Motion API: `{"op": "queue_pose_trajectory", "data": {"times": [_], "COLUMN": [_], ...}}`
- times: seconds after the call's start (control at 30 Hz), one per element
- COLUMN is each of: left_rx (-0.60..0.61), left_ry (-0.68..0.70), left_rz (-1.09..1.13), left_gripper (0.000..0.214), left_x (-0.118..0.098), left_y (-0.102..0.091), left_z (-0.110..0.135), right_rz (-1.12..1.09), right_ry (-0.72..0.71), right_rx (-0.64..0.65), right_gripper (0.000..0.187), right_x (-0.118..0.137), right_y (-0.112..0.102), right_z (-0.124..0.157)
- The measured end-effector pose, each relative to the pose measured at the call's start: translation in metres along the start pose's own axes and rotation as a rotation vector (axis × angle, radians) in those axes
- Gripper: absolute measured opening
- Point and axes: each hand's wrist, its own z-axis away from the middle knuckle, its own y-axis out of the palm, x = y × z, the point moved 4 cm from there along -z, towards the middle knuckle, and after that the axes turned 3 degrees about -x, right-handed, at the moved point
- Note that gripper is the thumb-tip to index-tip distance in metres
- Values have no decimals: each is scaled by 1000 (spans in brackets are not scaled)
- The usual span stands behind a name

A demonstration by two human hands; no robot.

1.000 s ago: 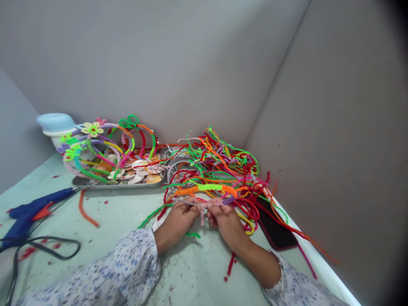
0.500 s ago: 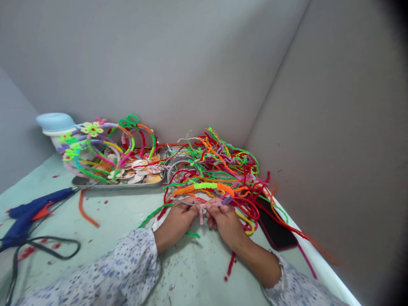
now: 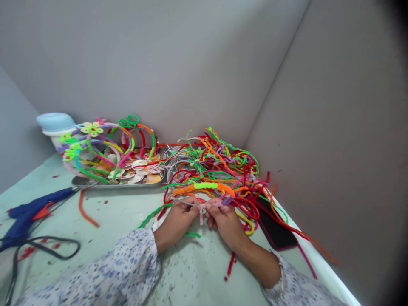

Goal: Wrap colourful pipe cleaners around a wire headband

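My left hand (image 3: pixel 178 220) and my right hand (image 3: pixel 225 222) meet low in the middle, both pinched on a thin headband (image 3: pixel 219 203) partly wrapped in pale pink pipe cleaner; a short pink end (image 3: pixel 201 217) hangs down between my thumbs. Just beyond my fingers lies a headband wrapped in orange and lime green (image 3: pixel 205 187). Behind it rises a tangled heap of red, green, orange and purple pipe cleaners (image 3: pixel 223 163).
A metal tray (image 3: pixel 95 182) with shells and finished colourful headbands (image 3: pixel 105 144) sits at the back left, a pale blue lidded pot (image 3: pixel 55 125) behind it. A blue glue gun (image 3: pixel 28 214) with black cord lies far left. A dark phone (image 3: pixel 276 231) lies right. Grey walls enclose the corner.
My hands have shifted very slightly on the pink-wrapped headband; otherwise nothing has visibly moved.
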Motion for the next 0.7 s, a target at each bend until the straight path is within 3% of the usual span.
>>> {"op": "queue_pose_trajectory", "data": {"times": [0.7], "left_rx": [-9], "left_ry": [-6], "left_rz": [-10], "left_gripper": [20], "left_x": [-8], "left_y": [-1], "left_z": [2], "right_rz": [25], "right_ry": [46], "right_rx": [-21], "right_gripper": [17], "right_x": [2], "right_y": [1], "right_z": [2]}}
